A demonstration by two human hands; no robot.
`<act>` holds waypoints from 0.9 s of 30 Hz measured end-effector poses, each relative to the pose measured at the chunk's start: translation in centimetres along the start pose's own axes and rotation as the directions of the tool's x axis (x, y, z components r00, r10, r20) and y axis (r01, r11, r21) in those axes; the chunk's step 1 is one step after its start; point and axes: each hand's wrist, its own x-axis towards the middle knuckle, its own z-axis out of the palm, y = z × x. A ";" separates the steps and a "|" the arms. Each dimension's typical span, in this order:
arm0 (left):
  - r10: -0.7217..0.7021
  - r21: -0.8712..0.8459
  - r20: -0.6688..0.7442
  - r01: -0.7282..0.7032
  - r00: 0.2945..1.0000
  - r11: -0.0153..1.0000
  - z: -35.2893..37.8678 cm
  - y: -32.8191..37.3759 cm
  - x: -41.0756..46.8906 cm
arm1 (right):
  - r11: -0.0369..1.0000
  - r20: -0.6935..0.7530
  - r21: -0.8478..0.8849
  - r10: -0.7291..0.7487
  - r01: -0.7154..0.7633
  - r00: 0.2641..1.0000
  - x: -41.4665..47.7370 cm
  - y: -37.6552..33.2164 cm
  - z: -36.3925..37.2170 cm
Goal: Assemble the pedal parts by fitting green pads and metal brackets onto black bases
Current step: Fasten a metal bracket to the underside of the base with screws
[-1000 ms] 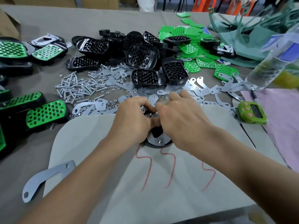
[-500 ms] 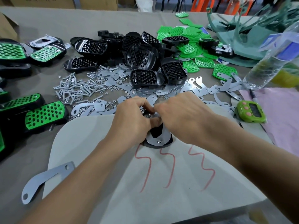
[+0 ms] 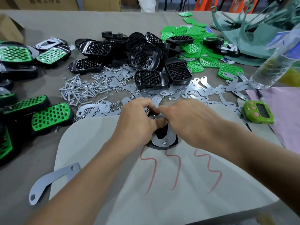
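A black pedal base [image 3: 164, 146] lies on the beige mat [image 3: 100, 132] with a metal bracket [image 3: 170, 138] on top, a screw showing at its near end. My left hand [image 3: 138, 122] grips the base's left side with curled fingers. My right hand [image 3: 186, 119] curls over the far end, thumb and fingers pinching at the bracket; what sits under the fingertips is hidden. Behind the hands lie loose black bases [image 3: 149, 78], green pads [image 3: 209, 61], metal brackets [image 3: 215, 90] and screws and nuts [image 3: 81, 90].
Finished green-and-black pedals [image 3: 50, 116] are stacked at the left. One loose bracket [image 3: 50, 181] lies at the mat's near left edge. A green timer [image 3: 258, 112], a plastic bottle [image 3: 272, 62] and a pink sheet [image 3: 285, 111] stand at the right.
Both hands stay on the pedal base. My right hand and forearm have shifted slightly to the right, uncovering more of the red squiggle on the mat.
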 end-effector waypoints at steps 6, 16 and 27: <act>0.004 0.018 0.008 -0.004 1.000 1.000 0.0 0.1 0.0 | 0.996 0.059 0.003 0.085 -0.086 0.995 0.4 -0.8 -0.7; -0.002 -0.003 0.008 0.002 1.000 1.000 0.0 0.1 -0.1 | 0.995 0.069 0.077 0.053 -0.058 0.996 0.8 0.4 -0.8; -0.048 -0.019 -0.007 0.048 0.999 0.999 0.1 0.0 -0.2 | 0.831 0.029 0.468 0.327 -0.302 0.945 4.0 4.9 -0.3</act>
